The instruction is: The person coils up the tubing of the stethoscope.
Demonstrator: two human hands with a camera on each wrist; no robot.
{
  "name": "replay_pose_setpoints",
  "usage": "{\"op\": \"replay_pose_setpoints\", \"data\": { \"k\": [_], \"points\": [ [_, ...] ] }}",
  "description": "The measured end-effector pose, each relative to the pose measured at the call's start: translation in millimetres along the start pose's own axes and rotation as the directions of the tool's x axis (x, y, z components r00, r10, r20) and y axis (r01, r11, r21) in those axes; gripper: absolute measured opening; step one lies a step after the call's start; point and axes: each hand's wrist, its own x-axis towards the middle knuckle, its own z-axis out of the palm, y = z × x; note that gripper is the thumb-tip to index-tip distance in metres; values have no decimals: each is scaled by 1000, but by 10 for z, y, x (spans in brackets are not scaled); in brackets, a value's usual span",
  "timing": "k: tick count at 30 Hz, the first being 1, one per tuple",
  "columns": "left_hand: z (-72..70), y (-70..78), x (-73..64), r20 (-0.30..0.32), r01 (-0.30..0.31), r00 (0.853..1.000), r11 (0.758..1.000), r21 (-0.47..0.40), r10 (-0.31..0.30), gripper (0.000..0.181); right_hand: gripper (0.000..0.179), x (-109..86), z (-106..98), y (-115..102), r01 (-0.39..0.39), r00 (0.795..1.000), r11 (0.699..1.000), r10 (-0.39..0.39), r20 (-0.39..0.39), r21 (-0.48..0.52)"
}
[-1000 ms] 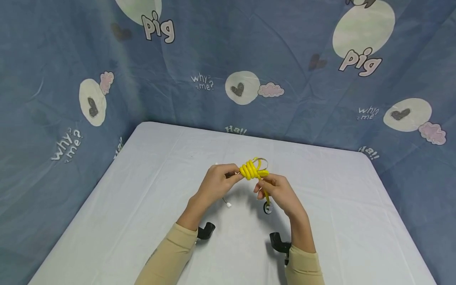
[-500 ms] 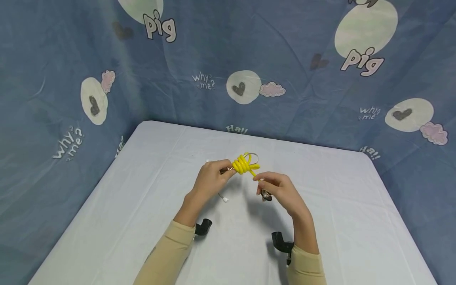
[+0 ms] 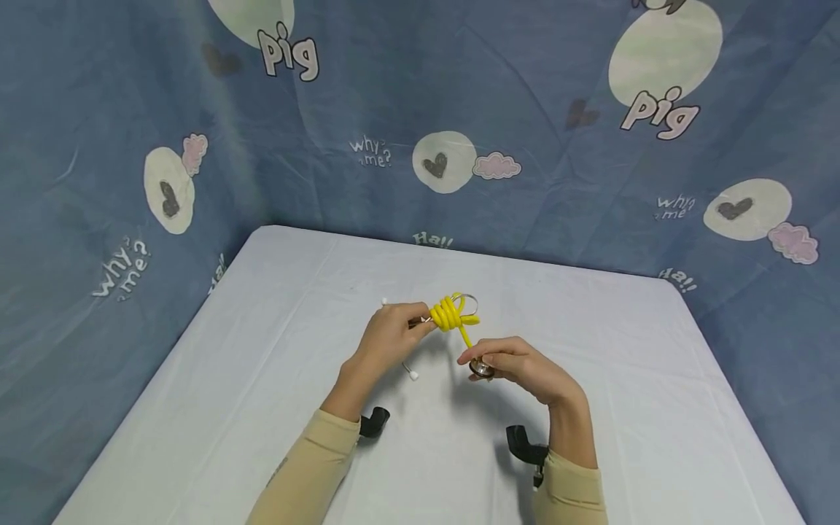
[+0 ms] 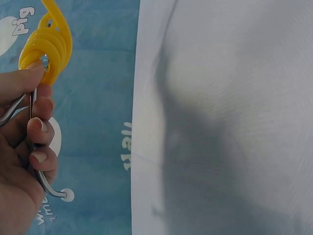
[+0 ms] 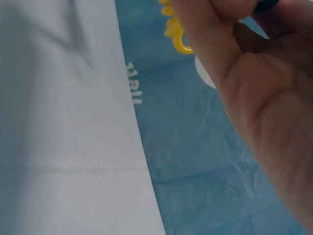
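Observation:
A stethoscope with yellow tubing point(image 3: 446, 315) wound in several coils is held above the table. My left hand point(image 3: 387, 337) grips its metal ear tubes just beside the coils. In the left wrist view, my thumb presses at the coil's end, and a curved ear tube ends in a pale eartip point(image 4: 67, 195). A white eartip point(image 3: 413, 376) also shows below that hand in the head view. My right hand point(image 3: 528, 370) pinches the round metal chest piece point(image 3: 482, 369), which hangs on a short straight length of tubing. In the right wrist view, fingers partly hide the yellow coils point(image 5: 171, 25).
The table point(image 3: 315, 292) has a white cloth cover. Behind it and at its sides hangs a blue printed curtain point(image 3: 558, 189). A black wrist mount point(image 3: 375, 423) sits below my left wrist, and another black mount point(image 3: 525, 446) below my right.
My right hand has moved from the tubing down to the chest piece, which earlier dangled below its fingers. The coils have shifted slightly left, with the left hand still gripping the ear tubes.

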Motion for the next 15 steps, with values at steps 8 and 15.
{"op": "replay_pose_setpoints", "data": {
  "k": [8, 15],
  "points": [
    [-2, -2, -10, 18, 3, 1000, 1000, 12, -3, 15, 36, -25, -24, -31, 9, 999, 1000, -9, 48, -10],
    [14, -7, 5, 34, -7, 999, 999, 34, 6, 14, 27, -41, -42, 33, 78, 995, 994, -82, 57, 72]
  ]
}}
